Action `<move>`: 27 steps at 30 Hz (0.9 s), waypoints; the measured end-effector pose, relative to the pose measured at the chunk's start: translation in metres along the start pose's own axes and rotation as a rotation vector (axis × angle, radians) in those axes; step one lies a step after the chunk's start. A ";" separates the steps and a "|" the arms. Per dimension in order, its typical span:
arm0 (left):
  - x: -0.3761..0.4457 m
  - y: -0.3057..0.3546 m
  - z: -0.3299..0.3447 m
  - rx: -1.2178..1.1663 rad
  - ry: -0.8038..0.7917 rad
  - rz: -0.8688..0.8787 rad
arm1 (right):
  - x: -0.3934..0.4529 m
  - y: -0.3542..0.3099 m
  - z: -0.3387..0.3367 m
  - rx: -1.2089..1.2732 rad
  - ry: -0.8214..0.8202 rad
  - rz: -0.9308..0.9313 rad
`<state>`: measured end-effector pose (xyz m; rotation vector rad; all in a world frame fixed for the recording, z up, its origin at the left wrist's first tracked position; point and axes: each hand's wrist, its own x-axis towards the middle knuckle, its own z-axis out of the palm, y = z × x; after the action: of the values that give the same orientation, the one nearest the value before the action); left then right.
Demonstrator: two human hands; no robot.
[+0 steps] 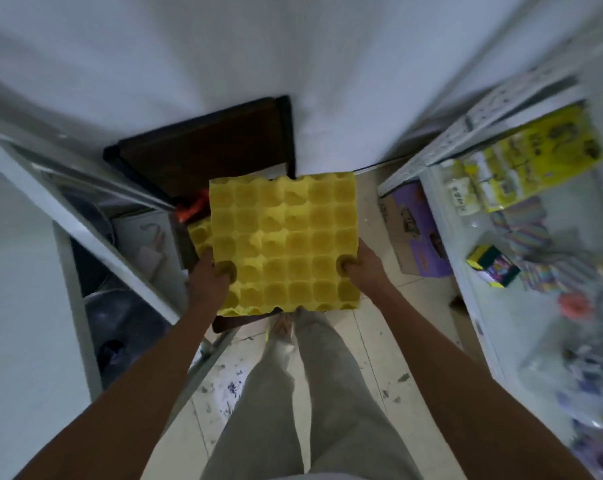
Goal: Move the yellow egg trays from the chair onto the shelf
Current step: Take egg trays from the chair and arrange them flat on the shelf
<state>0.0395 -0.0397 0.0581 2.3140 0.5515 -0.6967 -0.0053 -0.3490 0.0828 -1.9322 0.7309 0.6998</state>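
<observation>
Left hand (210,278): we grip the top yellow egg tray's (284,242) left edge, thumb in a cup.
Top yellow egg tray: above the dark chair (206,157), between our hands.
Second tray (199,235): peeks out underneath, left.
Right hand (362,268): we grip the right edge.
Shelf (449,188): at right.

1. The yellow egg tray (283,242) hides most of the chair (206,150) seat and nearly all of a second tray (199,233) below it
2. Shelf (501,237) goods at right are too blurred to identify
3. Both forearms are cut off by the bottom edge
</observation>
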 end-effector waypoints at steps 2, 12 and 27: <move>-0.012 0.015 0.009 0.073 -0.025 0.086 | -0.034 0.019 -0.015 -0.002 0.069 0.020; -0.150 0.082 0.078 0.240 -0.231 0.513 | -0.228 0.162 -0.031 0.180 0.474 0.376; -0.415 0.132 0.118 0.467 -0.530 0.936 | -0.532 0.302 -0.023 0.671 0.792 0.318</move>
<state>-0.2471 -0.2953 0.2947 2.2732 -0.9668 -0.9412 -0.5739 -0.3806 0.3077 -1.4264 1.5496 -0.1877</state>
